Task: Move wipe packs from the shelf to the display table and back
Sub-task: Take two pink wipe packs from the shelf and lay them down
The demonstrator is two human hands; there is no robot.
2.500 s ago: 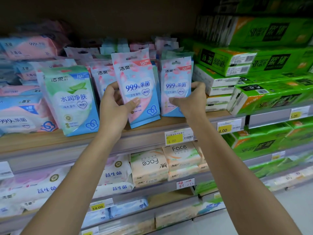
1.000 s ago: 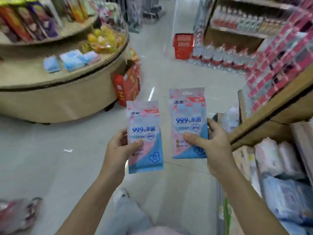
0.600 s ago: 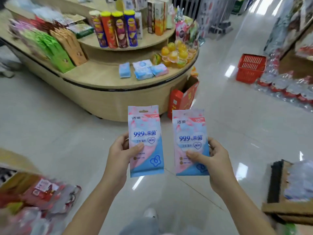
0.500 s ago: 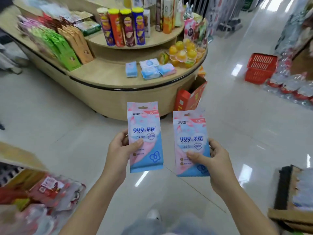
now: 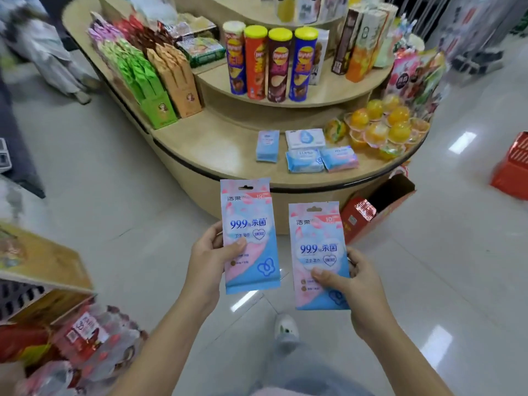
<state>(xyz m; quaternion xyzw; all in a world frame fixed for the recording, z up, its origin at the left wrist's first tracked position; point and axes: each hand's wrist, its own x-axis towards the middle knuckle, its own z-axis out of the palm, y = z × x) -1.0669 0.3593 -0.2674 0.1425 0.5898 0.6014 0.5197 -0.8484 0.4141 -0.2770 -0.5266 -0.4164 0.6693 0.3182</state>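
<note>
My left hand (image 5: pixel 207 262) grips a pink-and-blue wipe pack (image 5: pixel 250 221) by its left edge, thumb across the front. My right hand (image 5: pixel 357 287) holds a second, identical wipe pack (image 5: pixel 317 238) by its lower right part. Both packs stand upright above the floor, just short of the curved wooden display table (image 5: pixel 217 155). On the table's lower tier lie several blue and white wipe packs (image 5: pixel 305 150), flat, near its front edge.
Fruit jelly cups (image 5: pixel 380 124) sit right of the lying packs. Chip cans (image 5: pixel 271 61) stand on the upper tier; green and tan boxes (image 5: pixel 154 78) lean at the left. A red carton (image 5: pixel 371 210) rests on the floor by the table; a red basket (image 5: pixel 514 164) is far right.
I have taken both packs off the shelf, turned away from it and come closer to the display table, which now fills the upper view. Both hands keep their hold on the packs.
</note>
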